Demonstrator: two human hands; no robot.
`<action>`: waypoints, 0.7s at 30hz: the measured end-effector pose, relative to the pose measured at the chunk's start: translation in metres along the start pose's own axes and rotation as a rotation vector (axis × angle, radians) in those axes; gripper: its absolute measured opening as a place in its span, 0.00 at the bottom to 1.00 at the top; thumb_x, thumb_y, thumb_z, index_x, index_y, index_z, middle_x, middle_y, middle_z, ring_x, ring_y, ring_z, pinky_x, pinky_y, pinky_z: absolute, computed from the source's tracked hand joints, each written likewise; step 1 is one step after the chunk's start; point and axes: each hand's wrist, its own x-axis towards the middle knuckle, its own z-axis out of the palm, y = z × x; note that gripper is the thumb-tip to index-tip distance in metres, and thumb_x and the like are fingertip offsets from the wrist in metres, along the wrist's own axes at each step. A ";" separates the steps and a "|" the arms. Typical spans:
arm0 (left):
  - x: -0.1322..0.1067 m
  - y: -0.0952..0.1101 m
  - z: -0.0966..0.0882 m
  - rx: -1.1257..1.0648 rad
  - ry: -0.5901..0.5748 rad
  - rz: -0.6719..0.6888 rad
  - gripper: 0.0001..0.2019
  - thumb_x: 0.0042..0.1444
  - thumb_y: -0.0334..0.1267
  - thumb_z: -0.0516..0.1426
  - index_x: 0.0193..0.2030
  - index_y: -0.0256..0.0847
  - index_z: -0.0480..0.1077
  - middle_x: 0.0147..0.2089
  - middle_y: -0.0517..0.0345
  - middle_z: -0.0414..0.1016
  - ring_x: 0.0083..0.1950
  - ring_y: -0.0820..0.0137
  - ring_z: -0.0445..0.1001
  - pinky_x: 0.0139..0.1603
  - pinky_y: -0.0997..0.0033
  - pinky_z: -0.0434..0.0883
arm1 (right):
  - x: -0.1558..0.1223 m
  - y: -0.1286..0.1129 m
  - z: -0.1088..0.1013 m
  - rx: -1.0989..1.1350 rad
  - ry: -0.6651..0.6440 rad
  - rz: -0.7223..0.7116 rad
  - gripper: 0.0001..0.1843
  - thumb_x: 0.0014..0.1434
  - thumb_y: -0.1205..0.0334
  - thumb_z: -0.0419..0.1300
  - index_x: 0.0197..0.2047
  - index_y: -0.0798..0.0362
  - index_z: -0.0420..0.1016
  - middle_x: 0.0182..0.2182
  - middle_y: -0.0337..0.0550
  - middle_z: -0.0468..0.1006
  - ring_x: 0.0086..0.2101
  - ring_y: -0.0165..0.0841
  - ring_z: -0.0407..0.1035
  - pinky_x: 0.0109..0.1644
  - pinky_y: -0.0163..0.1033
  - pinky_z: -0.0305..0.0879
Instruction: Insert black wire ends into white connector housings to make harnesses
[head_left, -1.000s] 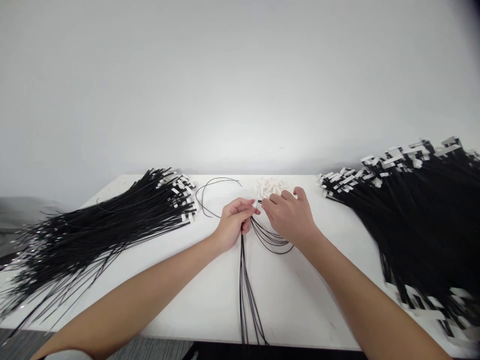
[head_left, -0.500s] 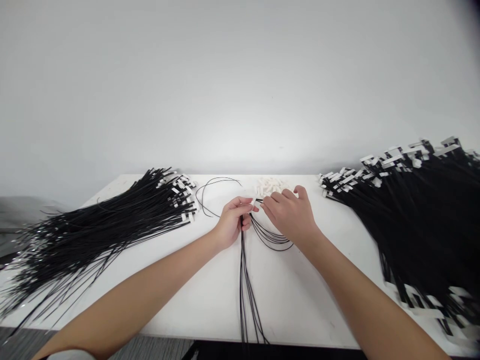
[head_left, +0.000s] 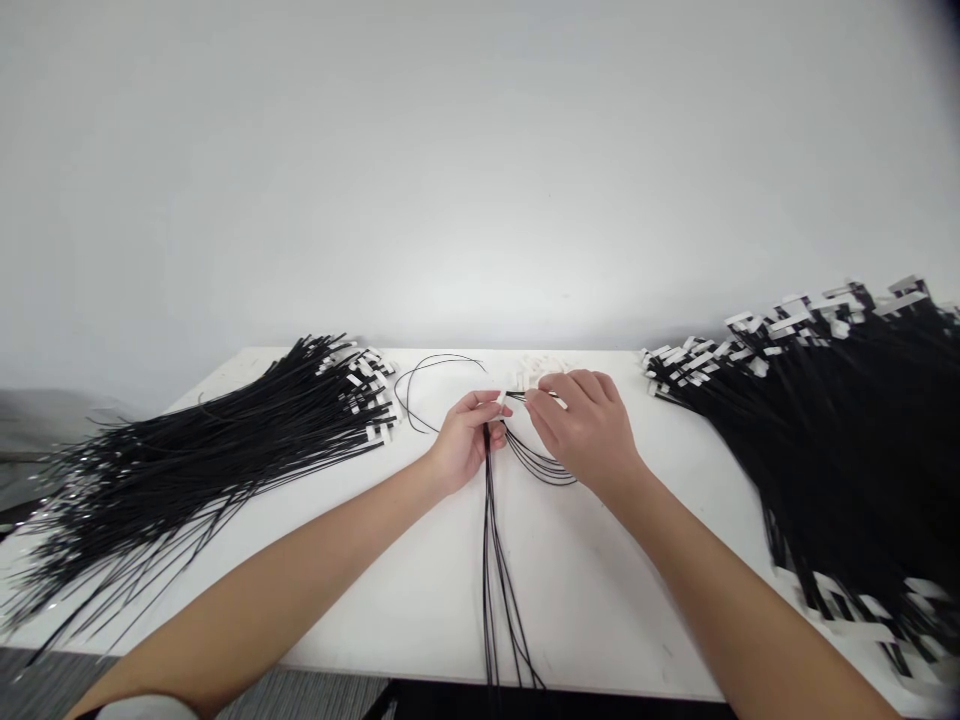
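Note:
At the middle of the table, my left hand (head_left: 472, 440) pinches a small white connector (head_left: 502, 398) between thumb and fingers. Several thin black wires (head_left: 491, 540) hang from that hand toward the table's front edge, and others loop to the right under my right hand (head_left: 585, 420). My right hand is closed, palm down, with its fingertips on short black wire ends just right of the connector. A white piece shows between its fingers. Whether the wire ends sit inside the connector I cannot tell.
Behind my right hand lies a pile of small white connectors (head_left: 544, 366). A loose black wire (head_left: 409, 375) curls at the back. To the left spreads a bundle of black wires with white ends (head_left: 225, 440); a larger black bundle (head_left: 847, 430) covers the right side of the white table (head_left: 405, 590).
My right hand has shifted slightly right, and more wire shows between it and the connector. The hanging loop on the right has become shallower. My left hand keeps its pinch.

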 end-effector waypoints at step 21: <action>-0.001 0.000 -0.004 -0.169 -0.020 0.039 0.14 0.48 0.32 0.58 0.41 0.43 0.60 0.32 0.62 0.64 0.25 0.79 0.63 0.30 0.74 0.64 | -0.016 -0.053 0.009 0.323 -0.616 0.204 0.09 0.55 0.60 0.50 0.29 0.54 0.67 0.24 0.37 0.73 0.24 0.27 0.65 0.23 0.32 0.40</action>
